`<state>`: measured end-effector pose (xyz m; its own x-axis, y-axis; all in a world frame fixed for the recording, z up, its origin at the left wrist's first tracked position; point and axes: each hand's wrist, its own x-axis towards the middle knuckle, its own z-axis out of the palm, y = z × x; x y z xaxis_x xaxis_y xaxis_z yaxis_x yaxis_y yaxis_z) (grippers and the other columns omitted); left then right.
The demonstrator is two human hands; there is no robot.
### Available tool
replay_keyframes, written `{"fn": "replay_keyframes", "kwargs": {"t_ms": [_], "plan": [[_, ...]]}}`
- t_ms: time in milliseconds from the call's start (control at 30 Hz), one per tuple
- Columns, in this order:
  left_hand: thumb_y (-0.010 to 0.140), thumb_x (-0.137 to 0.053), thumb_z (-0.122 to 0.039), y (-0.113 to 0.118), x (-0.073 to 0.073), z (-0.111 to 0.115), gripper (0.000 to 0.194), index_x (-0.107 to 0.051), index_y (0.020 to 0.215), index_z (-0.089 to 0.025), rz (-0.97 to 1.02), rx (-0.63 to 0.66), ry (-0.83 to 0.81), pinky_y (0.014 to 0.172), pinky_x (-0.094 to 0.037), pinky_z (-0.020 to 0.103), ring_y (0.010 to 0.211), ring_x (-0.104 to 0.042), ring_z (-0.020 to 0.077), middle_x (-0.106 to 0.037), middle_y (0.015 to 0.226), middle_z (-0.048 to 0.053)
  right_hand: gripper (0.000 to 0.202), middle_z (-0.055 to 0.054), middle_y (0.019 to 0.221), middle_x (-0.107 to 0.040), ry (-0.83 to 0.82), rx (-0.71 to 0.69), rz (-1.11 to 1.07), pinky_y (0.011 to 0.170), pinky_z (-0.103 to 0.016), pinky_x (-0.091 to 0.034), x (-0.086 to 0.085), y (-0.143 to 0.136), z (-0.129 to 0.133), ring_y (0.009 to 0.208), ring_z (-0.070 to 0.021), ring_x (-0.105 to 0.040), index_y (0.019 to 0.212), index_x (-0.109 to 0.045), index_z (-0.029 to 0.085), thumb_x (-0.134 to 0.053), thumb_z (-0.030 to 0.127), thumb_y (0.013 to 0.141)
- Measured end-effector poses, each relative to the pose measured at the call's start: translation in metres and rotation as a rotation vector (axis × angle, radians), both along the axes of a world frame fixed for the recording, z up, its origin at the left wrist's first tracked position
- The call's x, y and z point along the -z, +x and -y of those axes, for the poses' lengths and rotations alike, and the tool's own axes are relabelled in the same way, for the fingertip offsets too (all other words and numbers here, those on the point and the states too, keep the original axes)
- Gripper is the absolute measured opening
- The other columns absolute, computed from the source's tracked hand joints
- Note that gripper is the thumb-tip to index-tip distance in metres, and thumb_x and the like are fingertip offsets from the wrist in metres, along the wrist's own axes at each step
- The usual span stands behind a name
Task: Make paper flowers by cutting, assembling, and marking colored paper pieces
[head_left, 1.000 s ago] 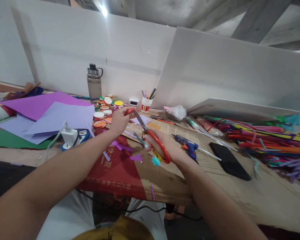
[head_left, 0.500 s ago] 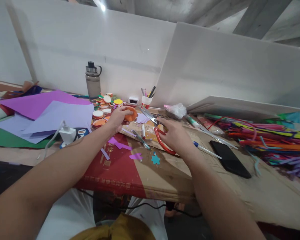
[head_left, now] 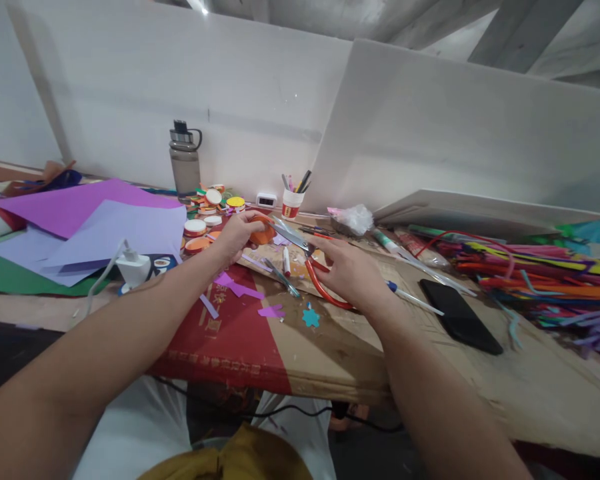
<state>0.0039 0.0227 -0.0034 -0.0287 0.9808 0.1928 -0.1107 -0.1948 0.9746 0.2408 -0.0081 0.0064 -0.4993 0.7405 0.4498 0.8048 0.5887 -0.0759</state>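
Between its thumb and fingers, my left hand pinches an orange round paper piece. My right hand is wrapped around the red handles of a pair of scissors. The scissor blades point left, and their tips reach the right edge of the orange piece; whether they touch it I cannot tell. Below the hands lie purple paper scraps, a teal flower-shaped cutout, a red and white marker and a slim pen-like tool.
Purple and lilac sheets and a white charger lie left. Behind stand a water bottle, stacked round discs and a pen cup. A black phone and colourful pipe cleaners lie right.
The scissors have moved slightly left and down, bringing the blades to the edge of the orange paper piece. My left hand has hardly moved.
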Motion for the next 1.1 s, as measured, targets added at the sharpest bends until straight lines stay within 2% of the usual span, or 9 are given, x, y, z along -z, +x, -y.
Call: {"fn": "replay_keyframes", "kwargs": {"t_ms": [400, 700, 833, 933, 1100], "plan": [[0.060, -0.060, -0.019, -0.005, 0.001, -0.002, 0.022, -0.067, 0.081, -0.016, -0.126, -0.009, 0.046, 0.036, -0.030, 0.018, 0.050, -0.057, 0.0115, -0.068, 0.067, 0.004, 0.045, -0.007, 0.109, -0.070, -0.047, -0.036, -0.025, 0.075, -0.032, -0.045, 0.002, 0.003, -0.006, 0.087, -0.0230, -0.063, 0.129, -0.059, 0.027, -0.057, 0.032, 0.085], [0.060, -0.063, -0.019, -0.011, 0.005, -0.009, 0.018, -0.068, 0.078, -0.017, -0.104, -0.007, 0.046, 0.044, -0.039, 0.020, 0.055, -0.060, 0.0124, -0.070, 0.070, 0.004, 0.043, -0.006, 0.093, -0.072, -0.097, -0.036, -0.039, 0.066, -0.029, -0.043, -0.001, 0.002, -0.005, 0.075, -0.0201, -0.061, 0.126, -0.063, 0.026, -0.056, 0.031, 0.084], [0.062, -0.062, -0.020, -0.014, 0.005, -0.010, 0.018, -0.069, 0.078, -0.016, -0.227, -0.027, 0.116, 0.042, -0.036, 0.020, 0.053, -0.057, 0.0118, -0.069, 0.067, 0.004, 0.044, -0.007, 0.094, -0.072, -0.081, -0.030, -0.041, 0.070, -0.031, -0.045, 0.002, 0.003, -0.007, 0.082, -0.0227, -0.063, 0.127, -0.062, 0.026, -0.056, 0.032, 0.084], [0.061, -0.061, -0.020, -0.016, 0.004, -0.010, 0.018, -0.070, 0.077, -0.016, -0.287, -0.042, 0.149, 0.045, -0.040, 0.021, 0.055, -0.059, 0.0133, -0.069, 0.067, 0.005, 0.044, -0.008, 0.101, -0.072, -0.090, -0.043, -0.061, 0.076, -0.033, -0.047, 0.005, 0.004, -0.009, 0.088, -0.0238, -0.064, 0.128, -0.061, 0.027, -0.057, 0.032, 0.084], [0.059, -0.065, -0.020, -0.014, 0.004, -0.012, 0.017, -0.068, 0.076, -0.016, -0.123, -0.023, 0.089, 0.046, -0.042, 0.021, 0.056, -0.060, 0.0125, -0.069, 0.069, 0.005, 0.044, -0.008, 0.114, -0.070, -0.140, -0.110, -0.121, 0.082, -0.036, -0.049, 0.005, 0.005, -0.009, 0.098, -0.0251, -0.064, 0.128, -0.061, 0.027, -0.056, 0.030, 0.085]]}}
